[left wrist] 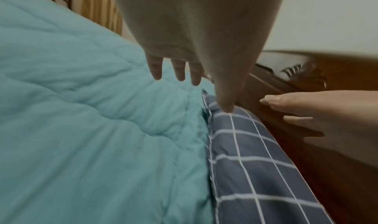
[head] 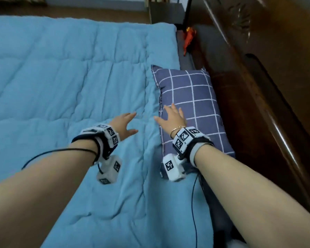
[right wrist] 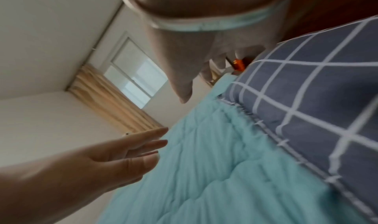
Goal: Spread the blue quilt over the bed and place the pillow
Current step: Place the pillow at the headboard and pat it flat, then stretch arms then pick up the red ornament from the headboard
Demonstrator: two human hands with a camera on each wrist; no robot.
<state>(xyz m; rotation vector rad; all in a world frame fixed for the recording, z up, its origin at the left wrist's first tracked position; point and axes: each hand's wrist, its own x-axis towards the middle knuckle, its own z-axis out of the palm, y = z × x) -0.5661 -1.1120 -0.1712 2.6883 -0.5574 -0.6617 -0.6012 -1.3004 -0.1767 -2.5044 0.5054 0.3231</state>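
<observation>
The blue quilt [head: 64,83] lay spread across the bed, quilted and lightly wrinkled, and the checked pillow [head: 191,108] sat on its edge against the dark wooden headboard [head: 258,111]. The likeliest trouble from here, judging by the layout, was small — a sweep of either hand could ruck the quilt beside the pillow, or nudge the pillow askew from the headboard. Both bare arms reached forward and down from the near edge of the bed. The left hand [head: 123,125] hovered over the quilt just beside the pillow, fingers straight and spread, holding nothing. The right hand [head: 173,116] was over the pillow's near left part, fingers extended and relaxed, gripping nothing — whether it touched the fabric could not be told.
</observation>
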